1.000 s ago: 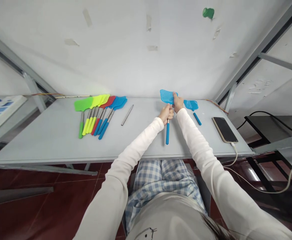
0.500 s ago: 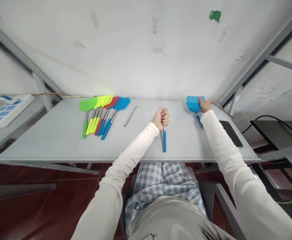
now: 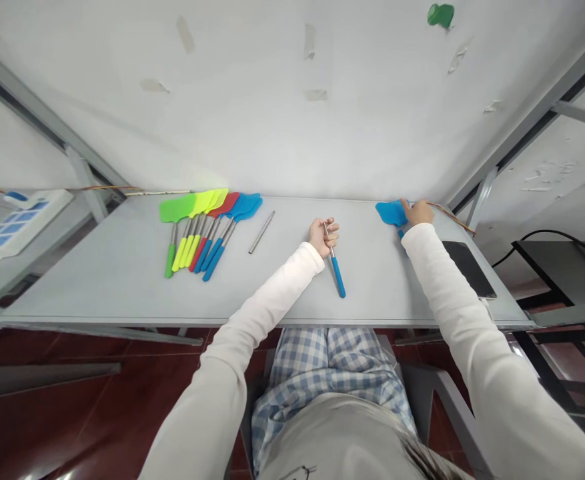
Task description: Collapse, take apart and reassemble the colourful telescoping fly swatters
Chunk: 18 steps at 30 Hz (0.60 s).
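Observation:
My left hand (image 3: 324, 237) is closed around the metal shaft of a blue-gripped handle (image 3: 338, 277), whose blue end slants down toward the table's front. At the back right, my right hand (image 3: 418, 213) pinches the right edge of a blue fly swatter head (image 3: 391, 213), which appears to lie nearly flat on the table. A bit of blue handle shows just below that head; the sleeve hides the rest. Left of my left hand lies a loose metal tube (image 3: 262, 233).
Fanned out on the grey table (image 3: 97, 280) are several fly swatters: a green one (image 3: 176, 210), yellow ones (image 3: 203, 202), a red one (image 3: 225, 205) and blue ones (image 3: 246, 207). A black tablet-like slab (image 3: 468, 268) lies beside my right forearm. A white wall stands behind.
My right hand has lowered the blue swatter head from a raised, tilted pose to nearly flat. In my left hand the handle's blue end has swung right, and the fingers have loosened slightly.

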Motion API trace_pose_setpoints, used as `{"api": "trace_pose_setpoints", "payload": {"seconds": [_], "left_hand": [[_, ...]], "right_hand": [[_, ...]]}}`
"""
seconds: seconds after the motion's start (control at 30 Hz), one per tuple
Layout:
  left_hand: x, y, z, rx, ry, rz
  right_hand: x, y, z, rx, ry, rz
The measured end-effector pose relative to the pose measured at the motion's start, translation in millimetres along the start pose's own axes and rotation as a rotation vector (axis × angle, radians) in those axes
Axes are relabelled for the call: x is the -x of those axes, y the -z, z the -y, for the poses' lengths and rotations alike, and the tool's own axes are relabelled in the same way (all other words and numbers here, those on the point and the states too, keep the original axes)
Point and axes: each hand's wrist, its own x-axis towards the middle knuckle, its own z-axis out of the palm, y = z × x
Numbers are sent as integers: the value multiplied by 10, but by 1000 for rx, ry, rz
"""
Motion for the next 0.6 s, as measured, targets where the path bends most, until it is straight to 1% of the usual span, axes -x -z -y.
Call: {"api": "trace_pose_setpoints", "payload": {"seconds": [0.1, 0.17, 0.23, 0.27, 0.33, 0.37, 0.4, 0.43, 0.47, 0.5, 0.57, 0.6], "left_hand": [[-40, 43, 2, 34, -67, -33], [-57, 69, -6, 53, -120, -24], [-71, 92, -24, 76, -182, -8], [-76, 103, -39, 95, -218, -4], [-83, 129, -86, 139, -295, -12], [-84, 145, -119, 157, -338, -24], [-84, 163, -160, 171, -386, -41], [-83, 182, -205, 183, -439, -60], [-81, 200, -252, 195, -494, -81], [-81, 216, -297, 209, -546, -104], [-88, 234, -364, 241, -623, -154], [-96, 234, -379, 250, -640, -178]], "right_hand": [[73, -52, 86, 57, -98, -139], [171, -83, 174, 47, -40, -187], [338, -116, 294, 4, 78, -203], [452, -132, 366, -31, 165, -179], [734, -160, 529, -109, 376, -75], [892, -169, 615, -160, 516, 4], [1050, -172, 700, -222, 689, 112], [1199, -171, 782, -277, 819, 217], [1332, -167, 857, -306, 899, 302], [1441, -160, 924, -316, 949, 357], [1577, -147, 1022, -319, 996, 401], [1605, -143, 1050, -314, 990, 395]]}}
